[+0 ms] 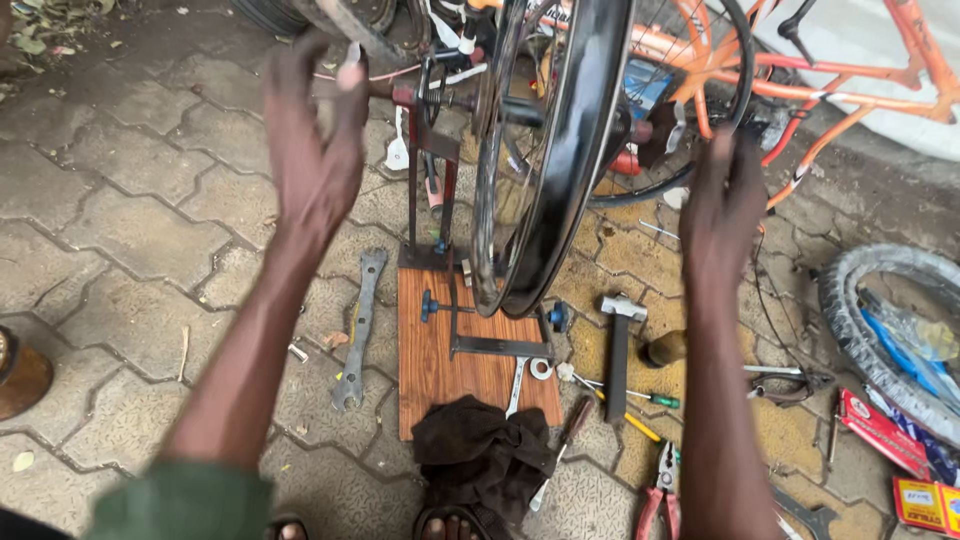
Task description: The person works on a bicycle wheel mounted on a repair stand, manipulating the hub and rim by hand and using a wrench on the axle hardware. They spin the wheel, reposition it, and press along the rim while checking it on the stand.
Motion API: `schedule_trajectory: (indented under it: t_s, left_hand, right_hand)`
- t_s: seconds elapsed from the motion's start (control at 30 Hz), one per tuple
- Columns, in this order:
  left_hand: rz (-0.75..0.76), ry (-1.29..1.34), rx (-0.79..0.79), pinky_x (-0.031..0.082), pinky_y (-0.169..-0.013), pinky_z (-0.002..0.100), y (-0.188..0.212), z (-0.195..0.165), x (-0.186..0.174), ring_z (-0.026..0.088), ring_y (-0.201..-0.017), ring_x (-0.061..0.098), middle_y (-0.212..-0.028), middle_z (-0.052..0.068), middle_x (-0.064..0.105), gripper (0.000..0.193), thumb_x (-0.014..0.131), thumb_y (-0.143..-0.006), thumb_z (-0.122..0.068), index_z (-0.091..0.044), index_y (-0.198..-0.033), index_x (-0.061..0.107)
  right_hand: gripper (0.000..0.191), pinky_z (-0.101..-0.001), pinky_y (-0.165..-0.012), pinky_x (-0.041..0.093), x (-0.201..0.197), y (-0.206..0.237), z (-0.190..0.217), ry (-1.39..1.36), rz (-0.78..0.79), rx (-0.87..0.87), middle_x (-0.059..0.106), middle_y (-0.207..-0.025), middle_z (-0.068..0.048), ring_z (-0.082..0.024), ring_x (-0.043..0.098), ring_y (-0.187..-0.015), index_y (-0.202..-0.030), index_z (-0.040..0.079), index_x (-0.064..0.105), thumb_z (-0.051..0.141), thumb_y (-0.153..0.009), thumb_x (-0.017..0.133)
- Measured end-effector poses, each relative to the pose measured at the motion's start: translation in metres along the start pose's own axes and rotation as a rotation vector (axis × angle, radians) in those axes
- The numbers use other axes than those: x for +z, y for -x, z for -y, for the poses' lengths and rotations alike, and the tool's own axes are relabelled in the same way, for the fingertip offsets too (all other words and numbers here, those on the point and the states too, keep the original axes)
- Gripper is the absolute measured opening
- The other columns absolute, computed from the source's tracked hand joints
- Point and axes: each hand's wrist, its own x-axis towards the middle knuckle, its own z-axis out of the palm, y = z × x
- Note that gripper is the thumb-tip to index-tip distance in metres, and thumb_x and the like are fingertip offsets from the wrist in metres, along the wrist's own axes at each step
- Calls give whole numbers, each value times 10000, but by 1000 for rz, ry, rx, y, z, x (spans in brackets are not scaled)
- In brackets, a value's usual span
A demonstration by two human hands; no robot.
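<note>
A black bicycle wheel rim [560, 150] with spokes stands upright in a metal truing stand [430, 200] fixed to a wooden board [440, 360]. My left hand [315, 140] is raised to the left of the stand, fingers spread, close to the axle end and holding nothing I can make out. My right hand [722, 195] is lifted on the right of the rim, back toward me; what its fingers touch is hidden.
A big spanner [360, 330] lies left of the board. A dark rag [480, 450], a hammer [618, 345], screwdrivers [625, 392] and red pliers [662, 490] lie in front. An orange bicycle frame [830, 90] and a tyre [880, 320] are on the right.
</note>
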Motion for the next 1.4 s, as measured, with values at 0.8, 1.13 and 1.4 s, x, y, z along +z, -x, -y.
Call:
schedule_trajectory:
  t_s: [0.8,1.13,1.4]
  left_hand:
    - [466,-289,-51,486,-695,468,-166,-31,81,319,-677,605,-707,146,619,544,438,-1201,-317,50,-889,690]
    - [975,-495,-450,499,-766,380,-197,-49,88,244,-582,655,-594,185,666,864,360,-1122,-562,75,-664,721]
    - [300,-269,-100,521,-708,462,-169,-33,77,288,-672,648,-764,163,679,616,457,-1179,-472,38,-958,722]
  right_hand:
    - [395,-296,-386,376,46,-199,22,-121,625,613,510,-563,-7,-145,615,-456,-777,51,641,381,-993,611]
    - [417,-281,-430,358,50,-190,-8,-400,238,184,530,-588,-18,-117,476,-472,-754,38,597,339,-1042,596]
    - [437,-264,-479,387,59,-170,18,-166,136,6,565,-610,-4,-85,504,-520,-879,30,703,358,-1105,524]
